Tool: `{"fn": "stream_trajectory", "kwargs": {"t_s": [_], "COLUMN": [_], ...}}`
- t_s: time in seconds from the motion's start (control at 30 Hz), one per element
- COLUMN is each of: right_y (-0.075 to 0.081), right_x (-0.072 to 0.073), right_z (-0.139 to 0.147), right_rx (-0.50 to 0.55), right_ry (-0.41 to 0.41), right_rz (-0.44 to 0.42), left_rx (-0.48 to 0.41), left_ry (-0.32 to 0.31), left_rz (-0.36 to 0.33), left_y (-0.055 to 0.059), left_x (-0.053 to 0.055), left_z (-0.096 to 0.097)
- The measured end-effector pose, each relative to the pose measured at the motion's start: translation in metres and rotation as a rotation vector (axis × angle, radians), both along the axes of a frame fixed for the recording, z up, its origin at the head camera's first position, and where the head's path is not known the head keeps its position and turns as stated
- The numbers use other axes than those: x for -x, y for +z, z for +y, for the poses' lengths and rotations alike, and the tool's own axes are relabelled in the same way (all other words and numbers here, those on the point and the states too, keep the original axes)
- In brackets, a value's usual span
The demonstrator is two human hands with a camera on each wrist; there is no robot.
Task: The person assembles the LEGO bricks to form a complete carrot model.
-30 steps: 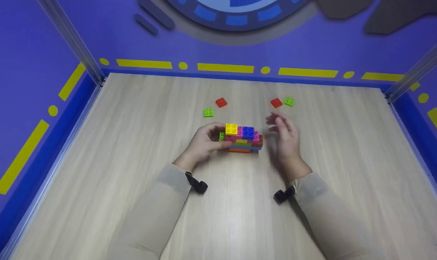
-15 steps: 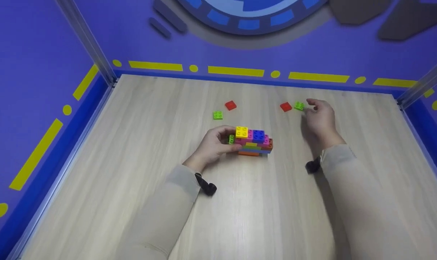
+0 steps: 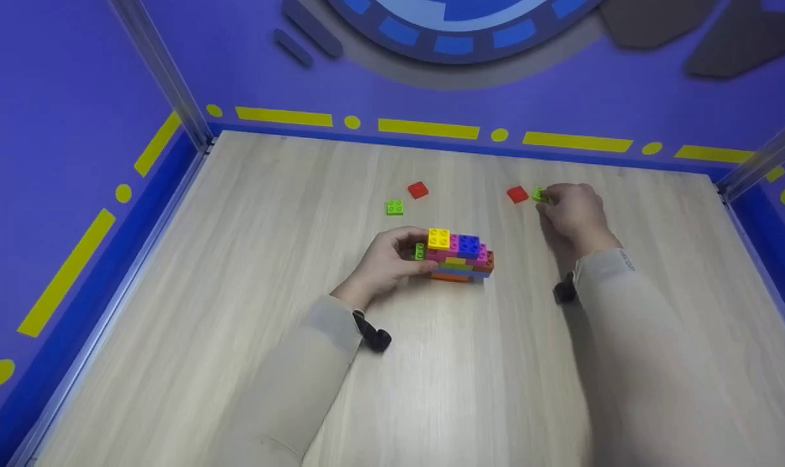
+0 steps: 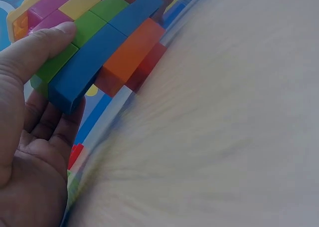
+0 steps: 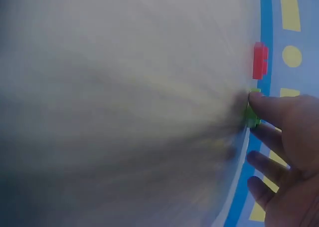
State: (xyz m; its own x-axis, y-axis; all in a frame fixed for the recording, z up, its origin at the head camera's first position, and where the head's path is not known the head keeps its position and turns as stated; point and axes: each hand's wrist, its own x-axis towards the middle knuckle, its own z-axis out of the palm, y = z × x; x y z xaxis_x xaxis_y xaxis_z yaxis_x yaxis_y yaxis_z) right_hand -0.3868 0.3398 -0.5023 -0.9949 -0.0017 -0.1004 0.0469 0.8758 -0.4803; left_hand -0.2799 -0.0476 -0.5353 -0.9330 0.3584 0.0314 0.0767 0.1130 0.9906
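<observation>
My left hand (image 3: 389, 263) grips the left end of a stack of toy building bricks (image 3: 460, 264), thumb on the near side and fingers behind. Yellow and blue bricks top the stack, with pink, green, blue and orange ones below. In the left wrist view, the thumb presses a green brick (image 4: 92, 30) of that stack. At the back right, my right hand (image 3: 577, 211) pinches a small light-green brick (image 3: 538, 194) between thumb and index finger. The right wrist view has the thumb and index finger at two sides of this brick (image 5: 251, 116), other fingers spread.
A red brick (image 3: 517, 194) lies just left of the pinched green one. Farther left, another red brick (image 3: 418, 189) and a light-green brick (image 3: 394, 207) lie behind the stack. A blue wall (image 3: 431, 97) borders the back of the wooden table (image 3: 431, 376).
My right hand has moved away from beside the stack, right and back, to the far green brick and now pinches it. The left hand keeps its grip; the head view has shifted slightly.
</observation>
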Motion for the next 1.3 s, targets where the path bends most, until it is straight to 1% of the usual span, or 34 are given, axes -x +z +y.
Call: {"fn": "stream_trajectory", "kwargs": {"t_s": [0.07,0.17,0.27,0.33,0.4,0.53,0.63,0.77,0.9,1.07,1.17,1.3], "right_y": [0.001,0.002,0.004,0.005,0.007,0.009,0.01,0.013,0.017,0.018,0.017,0.015], "right_x": [0.0,-0.001,-0.003,-0.005,-0.007,-0.016,-0.024,-0.038,-0.053,-0.071,-0.079,-0.086], "right_z": [0.0,-0.001,-0.001,-0.002,-0.001,-0.002,-0.004,-0.01,-0.021,-0.035,-0.042,-0.049], "right_rx": [-0.004,0.024,0.087,0.132,0.169,0.209,0.222,0.26,0.3,0.355,0.398,0.452], "right_ry": [-0.011,-0.031,-0.061,-0.073,-0.068,-0.022,0.017,0.033,0.047,0.128,0.171,0.214], "right_rz": [0.012,0.007,-0.011,-0.007,0.008,0.036,0.073,0.124,0.112,0.113,0.131,0.139], "left_rx": [0.003,0.009,0.015,0.018,0.017,0.022,0.022,0.018,0.024,0.031,0.036,0.038], "left_ry": [0.002,0.004,0.007,0.01,0.014,0.015,0.005,0.0,0.002,0.008,0.008,0.004], "left_rz": [0.004,0.004,0.001,0.0,0.001,0.003,0.011,0.017,0.02,0.027,0.026,0.025], "left_y": [0.0,-0.001,-0.002,-0.002,-0.002,-0.002,-0.002,-0.003,-0.003,-0.002,0.0,0.001], "left_x": [0.0,0.0,-0.001,-0.001,0.0,0.0,0.001,0.002,0.002,0.002,0.001,0.0], "left_z": [0.0,0.001,0.0,0.0,0.001,0.001,0.002,0.002,0.001,-0.001,-0.001,-0.001]}}
